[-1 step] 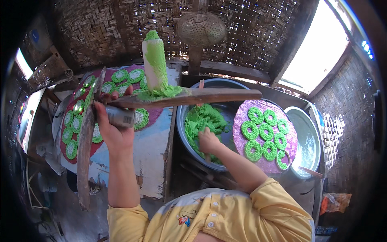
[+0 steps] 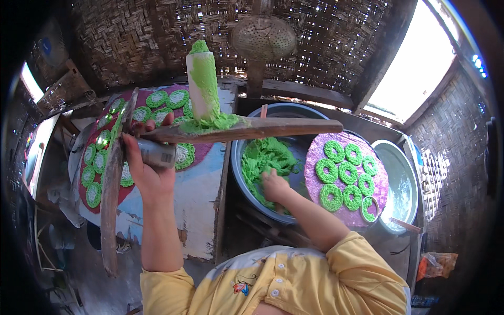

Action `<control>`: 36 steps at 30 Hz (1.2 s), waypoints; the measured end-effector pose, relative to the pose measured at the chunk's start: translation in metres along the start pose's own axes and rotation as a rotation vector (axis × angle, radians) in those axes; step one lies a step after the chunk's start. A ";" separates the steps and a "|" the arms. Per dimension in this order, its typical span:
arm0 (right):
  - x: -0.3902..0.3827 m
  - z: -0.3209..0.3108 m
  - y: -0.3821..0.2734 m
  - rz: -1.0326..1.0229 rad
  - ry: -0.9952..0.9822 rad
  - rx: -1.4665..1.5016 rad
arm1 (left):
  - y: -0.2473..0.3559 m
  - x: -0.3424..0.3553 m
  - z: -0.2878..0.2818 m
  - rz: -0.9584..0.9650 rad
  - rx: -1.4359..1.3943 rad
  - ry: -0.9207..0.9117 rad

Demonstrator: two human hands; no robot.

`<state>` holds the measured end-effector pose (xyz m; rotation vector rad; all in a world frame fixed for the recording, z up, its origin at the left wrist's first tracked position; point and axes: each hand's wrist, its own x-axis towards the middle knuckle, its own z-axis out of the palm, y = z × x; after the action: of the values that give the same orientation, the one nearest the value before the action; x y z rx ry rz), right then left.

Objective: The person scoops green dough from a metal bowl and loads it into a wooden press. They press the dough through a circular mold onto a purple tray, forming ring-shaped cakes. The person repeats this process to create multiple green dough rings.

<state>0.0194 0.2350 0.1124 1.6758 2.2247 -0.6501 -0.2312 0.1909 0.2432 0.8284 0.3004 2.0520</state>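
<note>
My left hand (image 2: 158, 176) is closed around a wooden dough press (image 2: 294, 125), lifted over the left table. Its two long wooden arms spread apart, and a grey metal cylinder (image 2: 160, 154) sits by my palm. A pale block (image 2: 202, 86) smeared with green dough stands upright on the upper arm. Inside a blue-grey basin (image 2: 236, 181), my right hand (image 2: 275, 186) is curled against a mound of soft green dough (image 2: 269, 156). What its fingers hold, if anything, is hidden.
Right of the basin, a round pink sheet (image 2: 338, 216) carries several green dough rings (image 2: 347, 172) and a thin metal hoop (image 2: 369, 208). Beyond stands a pale tub (image 2: 407, 184) of liquid. White-centred green rounds (image 2: 93, 194) lie on the left table (image 2: 197, 231). A strainer (image 2: 263, 38) hangs behind.
</note>
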 end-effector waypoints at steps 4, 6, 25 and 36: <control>-0.009 0.009 0.043 -0.084 0.034 -0.088 | 0.001 0.004 0.000 0.082 0.044 -0.007; -0.020 0.009 0.059 -0.105 0.090 0.042 | 0.003 0.006 0.000 0.117 0.077 0.000; 0.043 0.068 0.040 0.060 -0.093 1.453 | 0.018 -0.007 0.010 0.054 -0.036 -0.238; -0.058 -0.045 0.053 -0.041 0.033 1.490 | 0.071 -0.010 0.001 0.101 0.343 -0.148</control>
<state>0.0886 0.2214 0.1689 2.0176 1.6858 -2.6927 -0.2719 0.1411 0.2739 1.2188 0.5473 2.0482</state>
